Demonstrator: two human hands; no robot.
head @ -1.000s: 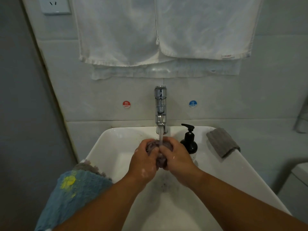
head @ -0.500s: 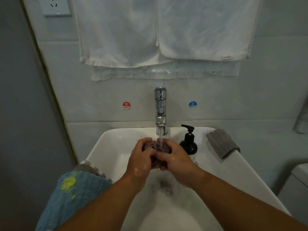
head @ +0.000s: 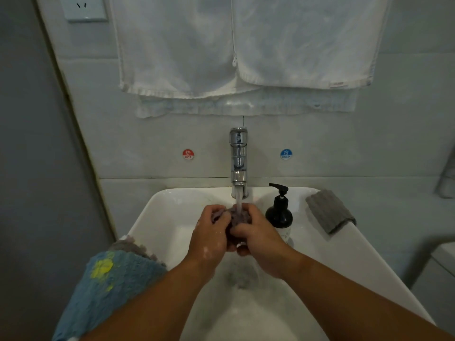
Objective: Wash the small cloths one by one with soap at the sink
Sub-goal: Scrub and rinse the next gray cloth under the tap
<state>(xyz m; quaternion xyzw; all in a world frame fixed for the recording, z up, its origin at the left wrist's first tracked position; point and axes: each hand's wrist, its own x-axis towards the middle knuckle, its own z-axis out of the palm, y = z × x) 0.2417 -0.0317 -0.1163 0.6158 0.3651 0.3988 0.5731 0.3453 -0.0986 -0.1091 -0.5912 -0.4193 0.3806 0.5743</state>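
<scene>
Black soap bottle [head: 279, 215] stands near grey cloth [head: 330, 210].

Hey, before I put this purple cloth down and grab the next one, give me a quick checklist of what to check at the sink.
1. Water from the faucet lands on the purple cloth: ok.
2. Two-handed grip, left hand and right hand curled round the cloth: ok.
3. Cloth rinsed free of soap: cannot tell; suds show on the left hand and foam lies in the sink.
4. Soap bottle upright on the rim, right of the hands: ok.
5. Next cloths waiting, blue cloth on the left rim, grey cloth at the back right corner: ok.
</scene>
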